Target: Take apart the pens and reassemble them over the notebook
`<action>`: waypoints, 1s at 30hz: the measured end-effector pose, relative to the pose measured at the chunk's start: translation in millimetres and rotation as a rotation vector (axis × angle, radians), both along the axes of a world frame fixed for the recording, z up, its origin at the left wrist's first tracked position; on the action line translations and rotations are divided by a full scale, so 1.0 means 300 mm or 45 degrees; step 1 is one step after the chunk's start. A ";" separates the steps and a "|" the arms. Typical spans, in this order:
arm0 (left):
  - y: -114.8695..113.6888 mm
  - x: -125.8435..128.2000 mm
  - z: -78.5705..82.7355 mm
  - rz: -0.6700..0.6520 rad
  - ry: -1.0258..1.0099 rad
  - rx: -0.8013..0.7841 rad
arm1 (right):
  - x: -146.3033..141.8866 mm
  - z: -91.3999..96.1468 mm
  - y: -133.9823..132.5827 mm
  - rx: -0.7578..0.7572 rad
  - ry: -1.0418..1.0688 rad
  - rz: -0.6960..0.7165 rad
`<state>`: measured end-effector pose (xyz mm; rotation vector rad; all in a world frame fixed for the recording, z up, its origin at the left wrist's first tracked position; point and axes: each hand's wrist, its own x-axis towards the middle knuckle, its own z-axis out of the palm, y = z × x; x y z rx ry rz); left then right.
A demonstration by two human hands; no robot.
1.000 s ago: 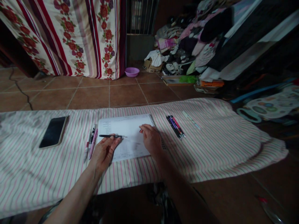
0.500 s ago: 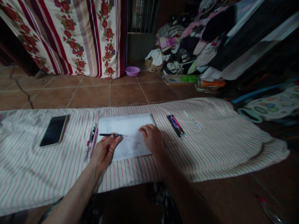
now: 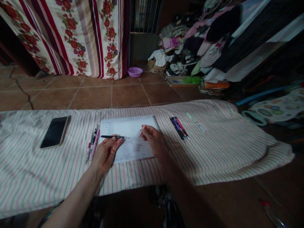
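In my left hand (image 3: 108, 150) a black pen (image 3: 111, 137) lies pinched between thumb and fingers. It is nearly level, with its thin pale end pointing right. Beneath it is a spiral notebook (image 3: 128, 126), open at a mostly white page with faint writing along the edges. My right hand (image 3: 152, 137) is over the right part of the page, fingers curled in and fingertips close together. Whatever is between those fingertips, if anything, is too small to make out. Left of the notebook, beside my left hand, lie several pens (image 3: 95, 142), one of them pink.
A phone (image 3: 54, 132) lies at the left on the striped cloth (image 3: 225, 142). Right of the notebook are several dark and coloured pens (image 3: 180, 128) and a pale green pen (image 3: 195, 122). Beyond, a purple basin (image 3: 135, 72) and piled clothes (image 3: 180, 41) sit on the tiled floor.
My right hand has lifted and turned slightly, its fingers curling more over the page. My left hand and the black pen stay where they were.
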<state>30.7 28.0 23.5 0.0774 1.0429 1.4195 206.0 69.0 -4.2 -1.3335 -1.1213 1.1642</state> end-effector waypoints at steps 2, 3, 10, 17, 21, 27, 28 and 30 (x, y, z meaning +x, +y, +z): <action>0.000 0.000 0.002 0.001 0.001 0.012 | -0.002 0.010 -0.004 -0.052 0.074 -0.028; -0.001 0.000 0.003 0.001 0.003 0.015 | -0.002 0.014 -0.006 -0.073 0.106 -0.034; -0.001 0.004 0.009 0.000 0.013 -0.007 | -0.005 0.014 -0.009 -0.203 0.258 -0.087; -0.001 0.000 -0.007 -0.015 0.019 -0.008 | -0.011 0.021 -0.011 -0.257 0.332 -0.126; 0.000 0.001 -0.010 -0.012 0.016 0.011 | -0.016 0.022 -0.014 -0.283 0.381 -0.116; 0.000 0.006 -0.001 -0.006 0.024 0.017 | -0.033 0.026 -0.027 -0.262 0.349 -0.055; 0.000 0.007 -0.003 -0.012 0.027 0.019 | -0.035 0.027 -0.029 -0.255 0.343 -0.046; 0.000 0.007 -0.010 -0.027 0.044 0.025 | -0.038 0.029 -0.032 -0.238 0.338 -0.042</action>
